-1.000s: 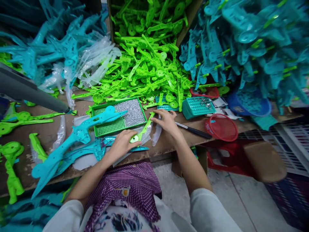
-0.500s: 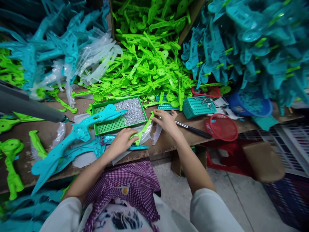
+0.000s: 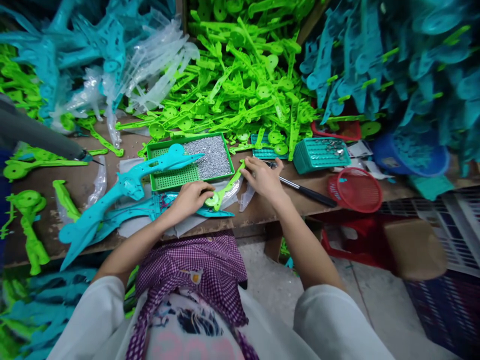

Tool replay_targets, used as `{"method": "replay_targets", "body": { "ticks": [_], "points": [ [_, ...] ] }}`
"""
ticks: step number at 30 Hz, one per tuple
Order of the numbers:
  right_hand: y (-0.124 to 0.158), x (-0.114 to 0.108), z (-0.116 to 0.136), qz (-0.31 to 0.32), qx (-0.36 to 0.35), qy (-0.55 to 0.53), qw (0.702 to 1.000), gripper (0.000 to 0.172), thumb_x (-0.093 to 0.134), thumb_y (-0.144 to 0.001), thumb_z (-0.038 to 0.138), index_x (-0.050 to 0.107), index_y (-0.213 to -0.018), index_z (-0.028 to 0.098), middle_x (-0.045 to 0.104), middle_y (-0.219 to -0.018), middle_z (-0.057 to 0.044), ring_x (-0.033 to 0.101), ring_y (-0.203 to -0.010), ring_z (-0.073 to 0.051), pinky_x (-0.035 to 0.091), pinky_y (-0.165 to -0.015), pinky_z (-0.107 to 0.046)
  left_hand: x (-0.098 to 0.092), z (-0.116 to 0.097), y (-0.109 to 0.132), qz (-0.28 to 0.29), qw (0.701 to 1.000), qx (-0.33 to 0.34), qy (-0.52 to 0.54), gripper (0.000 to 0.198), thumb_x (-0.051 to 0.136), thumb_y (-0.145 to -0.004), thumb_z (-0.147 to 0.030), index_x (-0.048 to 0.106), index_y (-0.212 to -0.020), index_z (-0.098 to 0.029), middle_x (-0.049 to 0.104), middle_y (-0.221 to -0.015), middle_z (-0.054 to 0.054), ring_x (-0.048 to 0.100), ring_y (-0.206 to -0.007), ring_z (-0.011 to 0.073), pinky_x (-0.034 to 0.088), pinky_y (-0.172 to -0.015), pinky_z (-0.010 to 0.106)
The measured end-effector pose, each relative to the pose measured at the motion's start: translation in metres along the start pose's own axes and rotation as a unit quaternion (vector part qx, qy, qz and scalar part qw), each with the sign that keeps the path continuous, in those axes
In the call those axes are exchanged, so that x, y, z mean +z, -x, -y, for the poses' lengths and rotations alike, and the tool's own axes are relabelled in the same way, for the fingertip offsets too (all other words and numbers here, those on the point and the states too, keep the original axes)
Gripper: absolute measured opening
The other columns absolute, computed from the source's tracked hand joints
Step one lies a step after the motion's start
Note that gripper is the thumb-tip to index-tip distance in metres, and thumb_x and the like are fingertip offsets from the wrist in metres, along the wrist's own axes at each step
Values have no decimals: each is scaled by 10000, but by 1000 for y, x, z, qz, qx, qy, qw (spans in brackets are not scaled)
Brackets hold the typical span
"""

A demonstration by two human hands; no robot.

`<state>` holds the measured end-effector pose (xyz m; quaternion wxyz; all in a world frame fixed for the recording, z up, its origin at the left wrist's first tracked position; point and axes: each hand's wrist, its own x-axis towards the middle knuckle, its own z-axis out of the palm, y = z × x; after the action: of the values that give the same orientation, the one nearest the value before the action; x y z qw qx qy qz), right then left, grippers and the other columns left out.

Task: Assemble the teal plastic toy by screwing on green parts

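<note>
So the newest change on my end: the disc (image 3: 212, 200) of the green part (image 3: 229, 186) is showing again, since the fingers of my left hand (image 3: 191, 201) have slid off the top of it; half a second ago they covered most of it. They're now curled loosely at its edge, and honestly I can't tell whether they're pinching it or just touching. My right hand (image 3: 264, 177) hasn't let go of the other end: thumb and finger are nearly closed, with the narrow tip between them. The part's still slanted between my hands at the near edge of the bench (image 3: 262, 216), just beside the right corner of the green tray (image 3: 165, 176), so I'd call this a regrip rather than a relocation. The disc face being uncovered seems like the useful bit. The silver bits (image 3: 210, 155) sit in that tray, with a blue part (image 3: 129, 185) lying across its other half.
</note>
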<state>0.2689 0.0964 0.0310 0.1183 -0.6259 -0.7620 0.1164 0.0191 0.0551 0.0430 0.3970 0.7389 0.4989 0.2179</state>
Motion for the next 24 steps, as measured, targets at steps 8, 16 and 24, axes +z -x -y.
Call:
{"method": "replay_targets", "body": {
  "ticks": [8,16,24],
  "points": [
    [1,3,0,-13,-10,28,999,397,350,-976,336,624,-1236,215,618,-1325,-143,539,-1255,-317,88,-1068,-652,7,-8,8,46,995,36,-80,346,647,-875,-403,644,-1182,-243,611,-1306,53,573,-1158,235,459,-978,401],
    [-1,6,0,-24,-48,30,998,396,362,-972,319,606,-1260,198,617,-1331,-130,490,-1316,-307,54,-1094,-631,2,-6,4,109,977,94,-160,388,471,-977,-406,544,-1349,-326,604,-1283,33,537,-1124,212,461,-908,343],
    [9,-10,26,-86,-29,25,996,383,377,-977,369,586,-1274,247,538,-1425,-98,427,-1366,-315,212,-1059,-608,1,-9,5,127,970,74,-196,422,440,-984,-432,492,-1394,-350,570,-1137,54,542,-1020,200,437,-833,304]
  ]
}}
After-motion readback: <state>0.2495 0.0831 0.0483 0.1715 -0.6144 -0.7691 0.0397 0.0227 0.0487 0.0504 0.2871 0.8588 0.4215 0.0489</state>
